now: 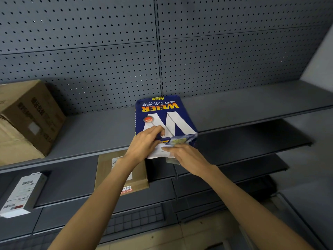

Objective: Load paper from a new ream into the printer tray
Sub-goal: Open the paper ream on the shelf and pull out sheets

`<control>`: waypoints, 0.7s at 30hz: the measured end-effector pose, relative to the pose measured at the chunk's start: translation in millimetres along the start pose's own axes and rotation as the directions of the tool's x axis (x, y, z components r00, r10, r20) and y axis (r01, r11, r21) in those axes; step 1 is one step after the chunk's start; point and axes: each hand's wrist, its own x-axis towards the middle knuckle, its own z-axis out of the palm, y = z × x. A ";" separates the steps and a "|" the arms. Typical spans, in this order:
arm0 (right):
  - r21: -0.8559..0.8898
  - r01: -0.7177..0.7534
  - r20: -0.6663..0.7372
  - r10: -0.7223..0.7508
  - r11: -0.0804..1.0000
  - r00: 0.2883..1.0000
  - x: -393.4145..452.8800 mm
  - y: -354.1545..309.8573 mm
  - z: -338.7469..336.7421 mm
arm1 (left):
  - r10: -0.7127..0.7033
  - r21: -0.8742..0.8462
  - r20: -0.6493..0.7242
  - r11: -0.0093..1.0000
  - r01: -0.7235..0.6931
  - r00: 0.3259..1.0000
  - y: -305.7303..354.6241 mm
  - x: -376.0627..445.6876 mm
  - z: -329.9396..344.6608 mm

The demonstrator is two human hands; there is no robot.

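A blue ream of copy paper [163, 114] with a big white W lies on the grey upper shelf [100, 134], its near end hanging over the shelf's front edge. The wrapper at that near end is torn open and white sheets [158, 152] show. My left hand [144, 144] grips the ream's near left corner, fingers on top of the wrapper. My right hand [187, 156] lies on the exposed white sheets at the torn end, fingers pressed flat on them. No printer or tray is in view.
Brown cardboard boxes [30, 114] stand at the left of the upper shelf. A flat brown parcel [122, 170] and a white box [21, 193] lie on the lower shelf. A perforated grey back panel [162, 42] rises behind. More dark shelves extend right.
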 end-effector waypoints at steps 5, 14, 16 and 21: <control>-0.070 0.017 -0.061 -0.021 0.997 0.998 -3.3 8.4 8.6 | 0.001 -0.103 -0.063 0.995 -0.007 0.998 -0.8 -4.5 -3.0; 0.120 -0.036 -0.241 0.064 0.992 0.968 1.3 11.3 3.5 | 0.076 -0.025 -0.119 0.997 -0.080 0.990 1.3 -7.9 -3.1; 0.105 -0.055 -0.302 0.085 0.993 0.949 4.6 9.6 -0.9 | 0.076 -0.027 -0.115 0.996 -0.079 0.990 2.4 -5.3 -4.0; 0.070 -0.122 -0.304 0.138 0.990 0.943 12.6 7.5 -16.3 | 0.064 0.157 -0.084 0.986 -0.050 0.994 0.7 -3.6 1.4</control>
